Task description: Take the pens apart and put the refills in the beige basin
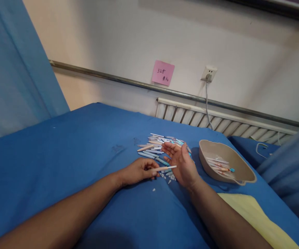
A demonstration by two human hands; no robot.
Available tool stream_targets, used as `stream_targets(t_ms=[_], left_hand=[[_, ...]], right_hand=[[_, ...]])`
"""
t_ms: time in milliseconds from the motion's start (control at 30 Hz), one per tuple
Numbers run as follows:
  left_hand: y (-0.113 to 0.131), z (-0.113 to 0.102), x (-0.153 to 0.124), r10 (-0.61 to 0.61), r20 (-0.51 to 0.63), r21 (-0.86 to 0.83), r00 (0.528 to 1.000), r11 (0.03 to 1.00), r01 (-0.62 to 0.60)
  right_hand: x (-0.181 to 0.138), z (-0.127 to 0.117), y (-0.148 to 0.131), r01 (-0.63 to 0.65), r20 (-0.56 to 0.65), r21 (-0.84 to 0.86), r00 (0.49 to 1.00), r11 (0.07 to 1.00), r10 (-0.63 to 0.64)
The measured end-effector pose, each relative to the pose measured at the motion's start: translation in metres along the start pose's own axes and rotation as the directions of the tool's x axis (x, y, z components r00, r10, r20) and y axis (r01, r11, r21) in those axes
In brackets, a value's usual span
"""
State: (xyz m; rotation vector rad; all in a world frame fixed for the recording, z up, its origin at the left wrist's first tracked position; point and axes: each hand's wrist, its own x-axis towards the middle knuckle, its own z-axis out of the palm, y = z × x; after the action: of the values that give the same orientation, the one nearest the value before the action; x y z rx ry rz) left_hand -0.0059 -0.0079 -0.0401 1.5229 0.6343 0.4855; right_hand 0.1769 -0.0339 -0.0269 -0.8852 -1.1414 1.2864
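My left hand (139,171) rests on the blue table cover (61,155) and pinches a thin pen (165,168) that points right toward my right palm. My right hand (182,162) is held palm-up with fingers spread, just beyond the pen's tip, holding nothing. Behind both hands lies a loose pile of several pastel pens (157,147). Small white caps (169,177) lie scattered on the cloth between my hands.
A beige bowl (242,173) to the right holds a few pens. A yellow sheet (258,218) lies at the near right. Behind the table are a white radiator (216,121), a wall socket with a cable (208,74), a pink note (163,72) and a blue curtain (9,69).
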Motion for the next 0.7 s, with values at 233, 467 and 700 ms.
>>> stream_targets(t_ms=[233,467,700], left_hand=[[-0.001,-0.004,0.003,-0.056,-0.095,-0.105,0.994,0.993,0.046],[-0.001,-0.01,0.006,-0.169,-0.123,-0.326,0.978,0.938,0.121],[-0.004,-0.011,0.007,-0.159,-0.144,-0.314,0.977,0.943,0.107]], right_hand=[[-0.021,-0.027,-0.009,0.016,-0.292,-0.021,0.956,1.0,-0.022],[-0.019,-0.056,0.02,-0.045,-0.245,-0.196,0.97,0.98,-0.004],[-0.02,-0.057,0.033,-0.018,-0.057,-0.509,0.998,0.861,-0.013]])
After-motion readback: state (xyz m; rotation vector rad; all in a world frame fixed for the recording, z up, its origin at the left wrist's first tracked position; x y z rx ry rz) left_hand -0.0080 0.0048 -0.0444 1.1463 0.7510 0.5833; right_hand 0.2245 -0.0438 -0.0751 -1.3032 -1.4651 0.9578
